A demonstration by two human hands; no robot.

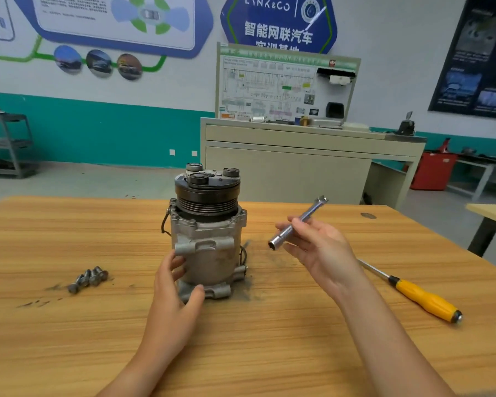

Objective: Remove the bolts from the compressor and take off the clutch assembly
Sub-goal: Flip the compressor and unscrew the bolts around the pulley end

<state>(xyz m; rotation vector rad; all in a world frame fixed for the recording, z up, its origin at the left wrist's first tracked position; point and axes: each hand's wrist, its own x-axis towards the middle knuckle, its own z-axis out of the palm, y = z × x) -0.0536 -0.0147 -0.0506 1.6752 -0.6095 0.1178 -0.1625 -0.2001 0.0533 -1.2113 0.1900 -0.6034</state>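
Note:
A grey metal compressor (209, 247) stands upright on the wooden table (241, 339), with the black grooved clutch pulley (208, 196) on its top. My left hand (175, 285) grips the compressor's lower left side, thumb on its base flange. To the right of the compressor, my right hand (318, 250) holds a silver tubular socket wrench (297, 223) in the air, its open socket end pointing down-left. Several loose bolts (88, 277) lie in a row on the table to the left.
A yellow-handled screwdriver (413, 292) lies on the table at the right, behind my right forearm. Dark grime marks the wood around the compressor. Beyond the table stand a beige cabinet (298, 167) with a wiring board, a grey shelf rack at far left and a red cabinet at right.

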